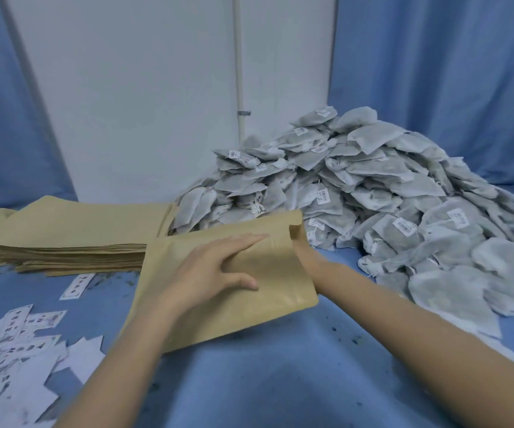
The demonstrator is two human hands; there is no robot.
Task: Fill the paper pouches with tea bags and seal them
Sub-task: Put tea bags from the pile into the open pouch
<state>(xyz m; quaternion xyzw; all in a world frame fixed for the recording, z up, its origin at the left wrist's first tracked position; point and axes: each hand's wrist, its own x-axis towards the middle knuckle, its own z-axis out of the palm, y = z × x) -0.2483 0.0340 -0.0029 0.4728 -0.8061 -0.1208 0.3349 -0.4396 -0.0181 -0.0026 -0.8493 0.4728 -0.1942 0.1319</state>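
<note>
1. The paper pouch (249, 273) lies on the blue surface (280, 381) just in front of the tea bag pile (373, 196), mouth facing the pile.
2. Left hand (215, 267) rests flat on top, fingers straight. I'd keep that light pressure so the pouch doesn't slide.
3. Right hand (306, 257) is mostly tucked inside the mouth, so I can't tell its grip. Probably best to spread the opening wide before scooping bags in.
4. Spare pouches (64, 233) are stacked to the left.

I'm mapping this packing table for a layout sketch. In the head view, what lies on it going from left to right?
Loose paper labels → stack of empty paper pouches → pouch under the left hand → right hand reaching into its mouth → heap of tea bags.
</note>
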